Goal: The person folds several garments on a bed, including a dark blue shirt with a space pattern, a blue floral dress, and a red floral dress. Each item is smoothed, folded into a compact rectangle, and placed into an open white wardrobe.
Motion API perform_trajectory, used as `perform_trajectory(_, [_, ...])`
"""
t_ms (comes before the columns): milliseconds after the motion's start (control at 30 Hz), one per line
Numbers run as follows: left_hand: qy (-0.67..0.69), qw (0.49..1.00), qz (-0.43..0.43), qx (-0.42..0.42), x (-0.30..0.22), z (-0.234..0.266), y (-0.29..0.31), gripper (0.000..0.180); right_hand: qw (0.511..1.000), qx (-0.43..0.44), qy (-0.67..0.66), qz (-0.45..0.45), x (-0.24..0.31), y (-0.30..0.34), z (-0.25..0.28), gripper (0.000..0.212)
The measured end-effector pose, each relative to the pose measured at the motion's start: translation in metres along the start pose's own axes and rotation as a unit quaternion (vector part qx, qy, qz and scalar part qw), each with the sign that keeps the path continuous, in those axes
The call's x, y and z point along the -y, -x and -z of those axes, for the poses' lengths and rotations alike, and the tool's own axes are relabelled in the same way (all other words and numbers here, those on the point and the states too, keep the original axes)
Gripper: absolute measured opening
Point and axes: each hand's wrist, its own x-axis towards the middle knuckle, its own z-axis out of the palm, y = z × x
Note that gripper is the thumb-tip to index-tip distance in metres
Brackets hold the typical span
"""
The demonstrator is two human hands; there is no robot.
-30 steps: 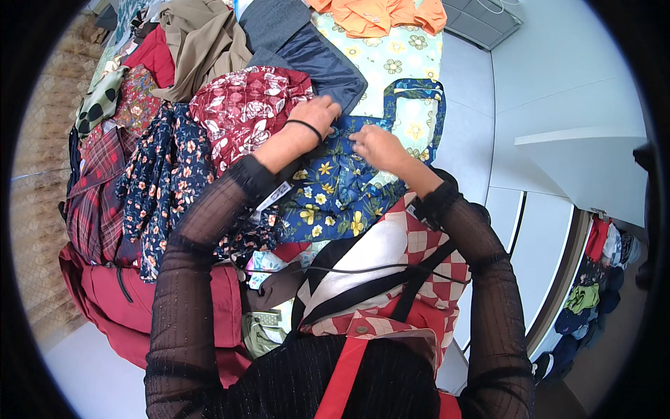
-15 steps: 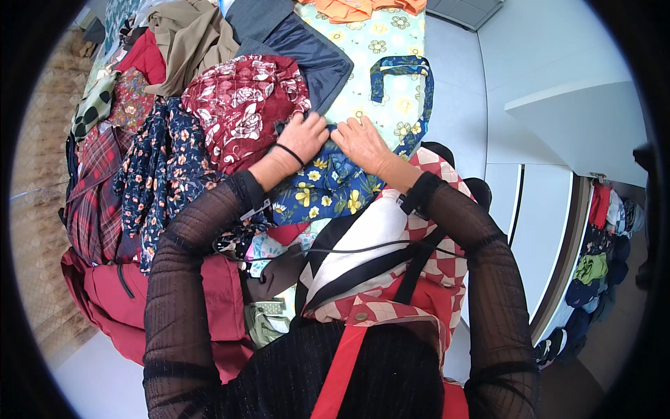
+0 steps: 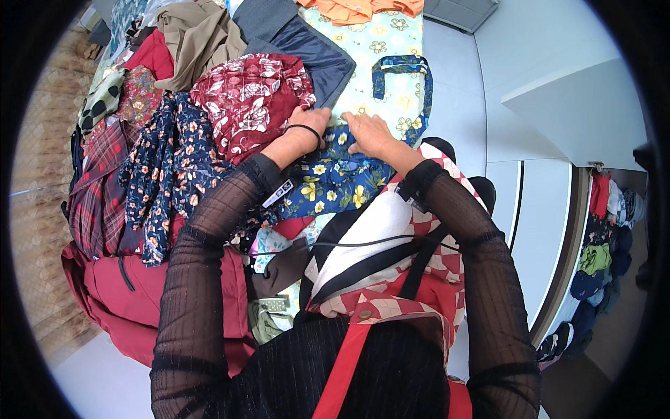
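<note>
A blue cloth with yellow and white flowers point(image 3: 328, 188) lies bunched in front of me, with a long strip of the same print point(image 3: 427, 94) looping out to the right. My left hand point(image 3: 306, 131) has its fingers curled at the cloth's far left edge, beside a dark red garment with white flowers point(image 3: 251, 105). Its fingertips are partly hidden. My right hand point(image 3: 373, 136) rests on the cloth's far right part, thumb apart from the fingers. A short stretch of blue cloth shows between my hands.
Piled clothes lie to the left: a navy floral garment point(image 3: 185, 157), a red plaid one point(image 3: 105, 199) and a beige one point(image 3: 195, 45). Dark grey cloth point(image 3: 314, 59) and orange cloth point(image 3: 356, 10) lie beyond. A thin cable point(image 3: 363, 243) crosses near my lap. An open cabinet door point(image 3: 579, 119) stands right.
My hands have moved apart from each other, and the right thumb has spread from its fingers. More blue cloth shows between them. The view has shifted slightly.
</note>
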Motion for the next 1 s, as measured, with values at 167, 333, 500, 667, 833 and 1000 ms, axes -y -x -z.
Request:
perform_trajectory(167, [-0.025,0.990,-0.055,-0.128,0.001,-0.014,0.022,0.039,0.982,-0.125,0.090,0.105,0.003,0.008,-0.014,0.028])
perform_trajectory(333, [-0.152,0.969,-0.113,-0.160,-0.014,-0.038,0.044,0.015,0.948,-0.154,0.184,0.208,0.013,0.022,-0.020,0.009])
perform_trajectory(500, [-0.048,0.985,-0.135,-0.092,-0.022,-0.037,0.072,0.018,0.979,0.123,0.057,0.151,0.010,0.039,-0.009,0.028])
perform_trajectory(667, [0.116,0.993,-0.012,0.001,-0.002,-0.019,0.037,0.048,0.994,0.070,0.019,0.084,0.009,0.020,-0.006,0.021])
perform_trajectory(833, [0.088,0.978,0.041,0.184,-0.006,-0.004,0.008,0.082,0.992,-0.094,0.069,0.051,0.013,0.013,-0.012,0.049])
perform_trajectory(1000, [-0.025,0.995,0.051,0.087,-0.032,-0.008,0.029,0.064,0.996,-0.014,0.061,0.070,0.014,0.022,-0.006,0.047])
